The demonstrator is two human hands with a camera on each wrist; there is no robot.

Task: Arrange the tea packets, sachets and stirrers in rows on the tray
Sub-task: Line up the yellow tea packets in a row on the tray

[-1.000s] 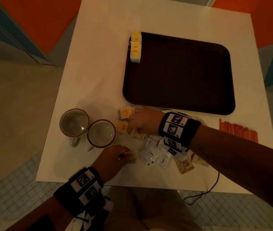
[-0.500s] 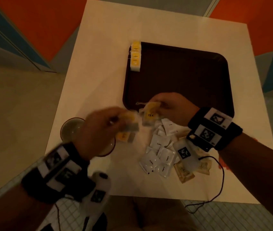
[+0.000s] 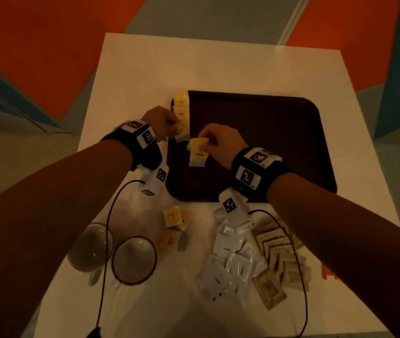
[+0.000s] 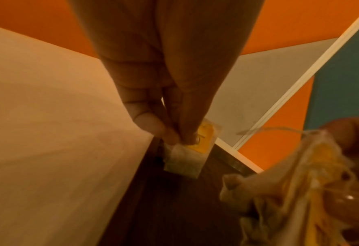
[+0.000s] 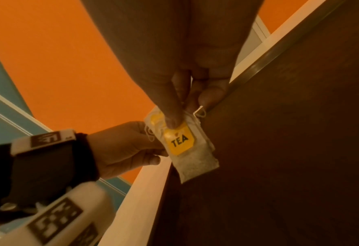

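Note:
A dark brown tray point(image 3: 267, 147) lies on the white table, with a column of yellow-labelled tea packets point(image 3: 181, 106) along its left edge. My left hand point(image 3: 175, 131) pinches one tea packet point(image 4: 187, 156) just over the near end of that column. My right hand point(image 3: 206, 142) pinches a yellow "TEA" packet point(image 5: 187, 144) by its top, hanging over the tray's left part; a second packet seems stacked behind it. Loose tea packets point(image 3: 175, 217), white sachets point(image 3: 230, 264) and brown sachets point(image 3: 279, 259) lie on the table near me. Orange stirrers point(image 3: 325, 274) peek out beside my right forearm.
Two cups point(image 3: 89, 247) point(image 3: 134, 259) stand at the table's near left. Black cables from the wrist cameras hang over the cups and sachets. The tray's middle and right point(image 3: 291, 132) are bare. Orange and blue walls surround the table.
Both hands left the pile of packets near the table's front and moved forward over the tray's left part, each carrying tea packets.

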